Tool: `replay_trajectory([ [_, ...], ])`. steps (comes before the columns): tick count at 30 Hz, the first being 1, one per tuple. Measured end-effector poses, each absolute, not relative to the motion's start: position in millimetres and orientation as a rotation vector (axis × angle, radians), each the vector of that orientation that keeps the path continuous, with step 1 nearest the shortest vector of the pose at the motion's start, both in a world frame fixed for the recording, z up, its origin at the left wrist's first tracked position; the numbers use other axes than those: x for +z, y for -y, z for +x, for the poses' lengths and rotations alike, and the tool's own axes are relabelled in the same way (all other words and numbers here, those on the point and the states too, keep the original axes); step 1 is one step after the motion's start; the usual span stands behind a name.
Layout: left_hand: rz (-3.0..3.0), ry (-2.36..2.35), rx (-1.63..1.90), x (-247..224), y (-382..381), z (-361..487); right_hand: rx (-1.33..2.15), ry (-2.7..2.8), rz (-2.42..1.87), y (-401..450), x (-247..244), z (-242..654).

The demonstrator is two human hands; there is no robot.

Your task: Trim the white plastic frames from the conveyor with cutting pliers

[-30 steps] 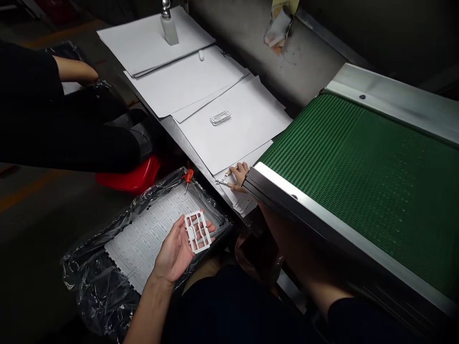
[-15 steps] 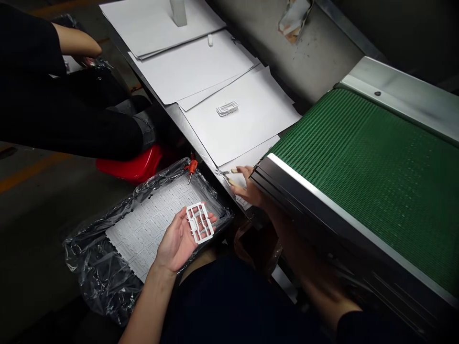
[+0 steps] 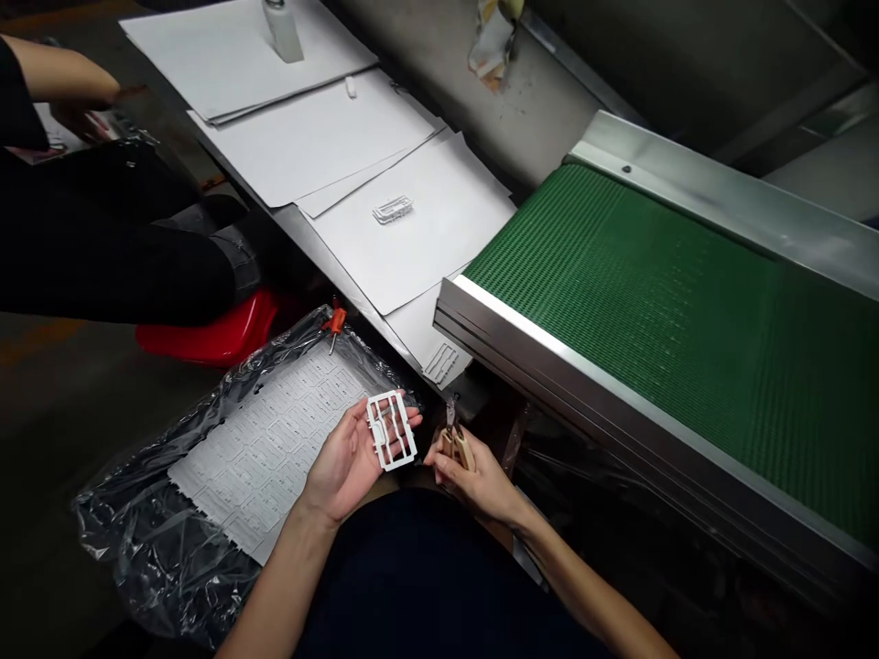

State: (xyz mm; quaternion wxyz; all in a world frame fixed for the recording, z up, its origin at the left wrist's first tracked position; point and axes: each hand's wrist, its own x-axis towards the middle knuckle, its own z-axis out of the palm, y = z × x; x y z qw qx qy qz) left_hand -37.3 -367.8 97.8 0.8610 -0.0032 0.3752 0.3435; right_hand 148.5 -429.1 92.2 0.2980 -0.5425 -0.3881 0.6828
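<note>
Hands: left hand (image 3: 347, 460) lies open, palm up, with a white plastic frame (image 3: 391, 430) resting on it; right hand (image 3: 473, 471) is curled tight around beige-handled side cutters (image 3: 459, 448), tips up.

Frame: sits just right of the tray, long axis running far to near, far end leaning slightly left.

Counts: three frames in all, with one more on a paper sheet (image 3: 439, 229), another (image 3: 440, 362) on the paper by the green conveyor belt (image 3: 618, 302); one plastic-lined tray (image 3: 137, 540) of white parts (image 3: 267, 458).
</note>
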Motion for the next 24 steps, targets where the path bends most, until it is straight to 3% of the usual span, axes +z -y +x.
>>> replay_trajectory([
  [6, 0.006, -0.682, 0.584, 106, 379, -10, 1.531, 0.976, -1.56, 434, 105, 153],
  [14, 0.077, -0.68, 0.457, 107, 386, 12, 1.42, 0.859, -1.565, 452, 112, 161],
  [20, 0.845, -1.111, 0.424, 115, 378, 16, 1.28, 0.941, -1.705, 474, 120, 163],
  [24, 1.036, -1.008, 0.258, 120, 375, 18, 1.122, 1.195, -1.828, 494, 128, 158],
])
